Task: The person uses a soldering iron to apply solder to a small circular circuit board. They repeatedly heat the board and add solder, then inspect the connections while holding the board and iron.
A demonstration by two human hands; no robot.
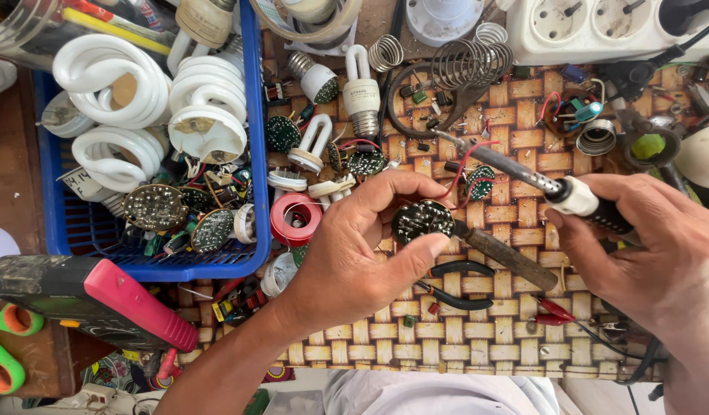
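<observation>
My left hand [354, 246] pinches a small round circuit board [421, 219] studded with solder points, thumb below and fingers above it. My right hand [654, 253] grips the black-and-white handle of a soldering iron [523, 175], whose metal shaft points up-left, its tip near a red wire [468, 157] above the board. The iron's tip is apart from the board. A rusty flat metal tool [512, 257] lies just right of the board on the woven mat [462, 330].
A blue basket [251, 154] at left holds spiral lamp tubes and round boards. A red tape roll [295, 218], loose bulbs, wire coils, black-handled pliers [454, 284], a white power strip [600, 27] and a red-edged meter [101, 300] surround the mat.
</observation>
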